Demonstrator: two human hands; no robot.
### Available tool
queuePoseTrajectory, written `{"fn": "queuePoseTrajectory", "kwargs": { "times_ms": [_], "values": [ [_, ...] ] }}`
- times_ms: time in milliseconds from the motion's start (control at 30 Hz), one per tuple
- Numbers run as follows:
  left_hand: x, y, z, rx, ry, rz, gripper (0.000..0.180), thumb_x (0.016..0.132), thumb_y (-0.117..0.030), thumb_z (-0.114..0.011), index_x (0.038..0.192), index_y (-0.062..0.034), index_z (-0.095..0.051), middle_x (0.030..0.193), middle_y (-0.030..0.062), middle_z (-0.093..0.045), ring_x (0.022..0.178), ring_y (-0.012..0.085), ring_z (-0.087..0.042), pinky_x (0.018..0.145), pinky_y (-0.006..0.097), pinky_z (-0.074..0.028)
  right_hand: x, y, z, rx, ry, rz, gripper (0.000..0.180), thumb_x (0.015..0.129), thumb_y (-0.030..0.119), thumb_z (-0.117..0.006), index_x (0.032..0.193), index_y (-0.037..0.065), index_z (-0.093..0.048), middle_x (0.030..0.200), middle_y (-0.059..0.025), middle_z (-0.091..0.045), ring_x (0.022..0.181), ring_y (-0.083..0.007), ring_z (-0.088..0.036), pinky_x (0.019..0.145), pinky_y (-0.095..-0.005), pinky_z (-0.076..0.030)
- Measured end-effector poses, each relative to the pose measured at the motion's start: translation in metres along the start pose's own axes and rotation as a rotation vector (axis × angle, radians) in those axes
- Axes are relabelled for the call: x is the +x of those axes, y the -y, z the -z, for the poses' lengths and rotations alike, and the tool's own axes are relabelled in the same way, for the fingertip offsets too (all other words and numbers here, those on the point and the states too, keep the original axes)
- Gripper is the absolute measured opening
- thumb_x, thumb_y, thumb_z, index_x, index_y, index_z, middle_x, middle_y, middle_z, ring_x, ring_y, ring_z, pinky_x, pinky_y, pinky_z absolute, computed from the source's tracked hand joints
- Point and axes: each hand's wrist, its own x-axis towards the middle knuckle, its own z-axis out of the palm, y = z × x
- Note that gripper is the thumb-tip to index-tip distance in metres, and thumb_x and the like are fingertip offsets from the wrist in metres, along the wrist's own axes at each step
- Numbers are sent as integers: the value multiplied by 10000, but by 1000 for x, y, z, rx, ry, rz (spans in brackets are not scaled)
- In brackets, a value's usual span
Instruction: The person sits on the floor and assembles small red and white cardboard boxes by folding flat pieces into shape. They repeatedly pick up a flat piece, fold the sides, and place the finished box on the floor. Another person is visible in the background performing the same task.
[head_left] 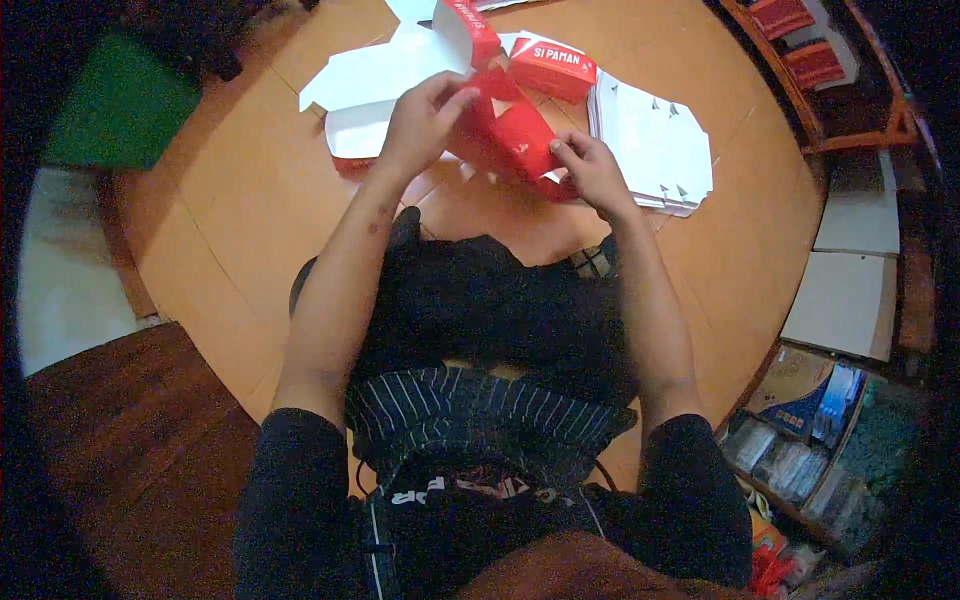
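Between my two hands, above the floor, is a red cardboard box [518, 132], partly folded, with cut-outs and white inner faces showing at its edge. My left hand [428, 118] grips its left end, the fingers bent and the thumb along the card. At the right end, my right hand [592, 168] pinches the card with the thumb on top; the other fingers are partly hidden. Just beyond stands a red folded box [553, 72]. White box card [370, 72] lies behind my left hand, with an open white-lined box [358, 132] below it.
A stack of flat white box blanks [660, 140] lies right of my right hand on the orange tiled floor [230, 200]. Farther right is a wooden rack [815, 140], with packaged goods [790, 460] below. A green panel [120, 100] and brown wooden surface [140, 450] line the left.
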Motion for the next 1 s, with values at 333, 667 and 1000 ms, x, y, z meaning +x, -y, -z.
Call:
{"fn": "queuePoseTrajectory", "kwargs": {
  "times_ms": [333, 667, 1000],
  "values": [
    [-21, -10, -26, 578, -105, -254, 254, 768, -202, -782, 916, -12, -702, 1032, 129, -650, 842, 295, -649, 727, 368, -525, -4, -5, -11, -183, 91, 223, 195, 996, 200, -563, 995, 8, -596, 859, -42, -639, 765, -121, -651, 670, -274, -574],
    [-32, -5, -52, 677, 234, -372, 232, 754, -310, -805, 869, -119, -739, 1102, 56, -590, 1131, 268, -524, 974, 461, -380, -17, -3, 1, -312, -15, 377, 193, 939, 184, -602, 1003, 10, -653, 871, -158, -685, 804, -271, -663, 742, -371, -520],
    [-33, -6, -66, 727, -5, -237, 385, 852, -409, -727, 882, -27, -686, 1032, 189, -595, 954, 305, -559, 803, 433, -441, -14, 2, 10, -205, -462, 654, 127, 903, 127, -638, 1000, 47, -661, 941, -138, -675, 852, -297, -656, 760, -370, -529]
  ]
}}
